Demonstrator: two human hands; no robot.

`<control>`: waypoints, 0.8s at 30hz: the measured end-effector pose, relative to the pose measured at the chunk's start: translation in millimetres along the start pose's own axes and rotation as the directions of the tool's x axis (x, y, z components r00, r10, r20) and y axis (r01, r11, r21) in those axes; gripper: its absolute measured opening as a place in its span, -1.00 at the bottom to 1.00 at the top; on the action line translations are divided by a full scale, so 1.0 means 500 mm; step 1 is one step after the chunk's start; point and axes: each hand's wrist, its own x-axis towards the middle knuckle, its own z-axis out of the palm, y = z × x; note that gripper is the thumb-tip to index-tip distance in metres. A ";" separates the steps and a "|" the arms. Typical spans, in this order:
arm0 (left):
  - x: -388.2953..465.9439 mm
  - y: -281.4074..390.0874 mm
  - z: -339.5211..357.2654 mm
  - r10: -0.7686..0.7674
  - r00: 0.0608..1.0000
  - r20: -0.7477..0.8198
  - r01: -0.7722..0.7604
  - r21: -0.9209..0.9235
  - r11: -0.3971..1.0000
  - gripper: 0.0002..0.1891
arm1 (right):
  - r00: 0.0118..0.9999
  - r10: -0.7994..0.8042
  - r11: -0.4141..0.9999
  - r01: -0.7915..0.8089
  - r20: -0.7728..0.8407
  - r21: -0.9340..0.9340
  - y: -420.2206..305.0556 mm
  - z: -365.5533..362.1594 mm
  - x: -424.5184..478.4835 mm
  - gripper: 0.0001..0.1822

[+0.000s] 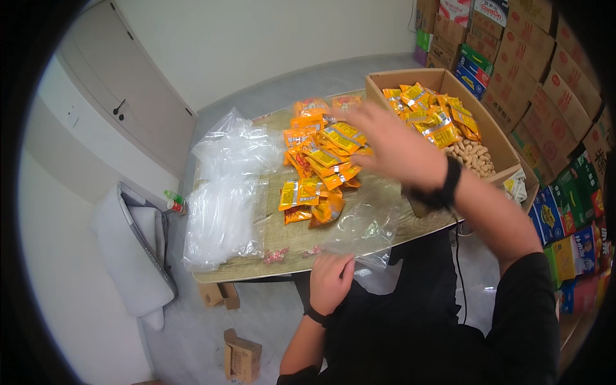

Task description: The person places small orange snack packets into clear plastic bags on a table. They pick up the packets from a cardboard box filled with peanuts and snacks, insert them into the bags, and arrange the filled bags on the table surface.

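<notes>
My right hand (402, 144), blurred, hovers over the table with thumb and fingers apart and nothing visible between them. Beneath and left of it lies a loose heap of orange-and-yellow snack packets (332, 166). My left hand (332, 279) is curled at the table's near edge, its fingertips hidden from me. Beside it, a clear plastic bag (368, 224) lies flat and partly overhangs that edge; whether my fingers grip it cannot be made out. Two stacks of clear plastic bags, an upper stack (238, 149) and a lower stack (224, 224), occupy the table's left side.
An open cardboard box (500, 139) at the right holds more packets (428, 115) and unshelled peanuts (471, 156). Stacked cartons (524, 72) line the right wall. Small cardboard boxes (243, 358) and a grey folded cushion-like item (134, 255) are at the left. A black cable (462, 279) hangs below the table (288, 255).
</notes>
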 end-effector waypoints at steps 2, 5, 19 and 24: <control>0.001 0.004 0.002 0.011 1.000 -0.009 -0.011 0.011 1.000 -0.87 | 0.991 0.032 0.998 -0.039 0.128 0.055 -0.105 0.029 -0.100 -0.14; 0.010 0.002 0.008 0.059 0.998 0.005 -0.059 0.022 0.998 -0.84 | 0.933 0.124 0.985 -0.156 0.338 0.070 -0.162 0.089 -0.231 -0.23; 0.128 -0.042 -0.014 -0.096 0.971 0.221 -0.003 0.411 0.911 -0.47 | 0.964 0.266 0.964 -0.266 0.009 0.027 -0.057 0.200 -0.374 -0.67; 0.096 -0.063 -0.021 -0.147 0.986 0.075 0.109 0.369 0.923 -0.46 | 0.965 0.264 0.958 -0.261 -0.008 0.121 -0.060 0.183 -0.361 -0.58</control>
